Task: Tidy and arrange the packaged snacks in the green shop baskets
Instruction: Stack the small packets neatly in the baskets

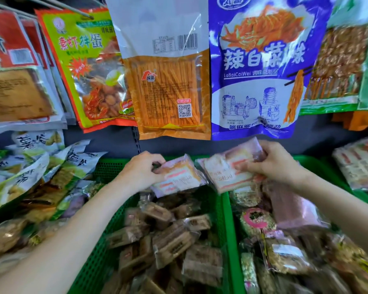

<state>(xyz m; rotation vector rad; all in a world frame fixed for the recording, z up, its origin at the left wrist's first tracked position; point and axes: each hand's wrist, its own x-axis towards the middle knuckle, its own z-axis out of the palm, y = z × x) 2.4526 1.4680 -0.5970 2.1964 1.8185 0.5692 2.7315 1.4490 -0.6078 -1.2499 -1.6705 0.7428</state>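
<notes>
My left hand (141, 170) pinches a pale pink snack packet (179, 177) above the back of the left green basket (98, 257). My right hand (273, 164) grips a second pink snack packet (227, 168) of the same kind, held over the divide between the two baskets. The left basket holds several small brown wrapped snacks (174, 240). The right green basket (234, 240) holds mixed packets, among them a long pink one (293, 209) and a round pink-labelled one (256, 221).
Large snack bags hang just above the baskets: an orange one (170, 85) and a blue one (257, 66). Green and white bags (30, 166) are piled to the left. More pink packets (359, 164) lie in another basket at the far right.
</notes>
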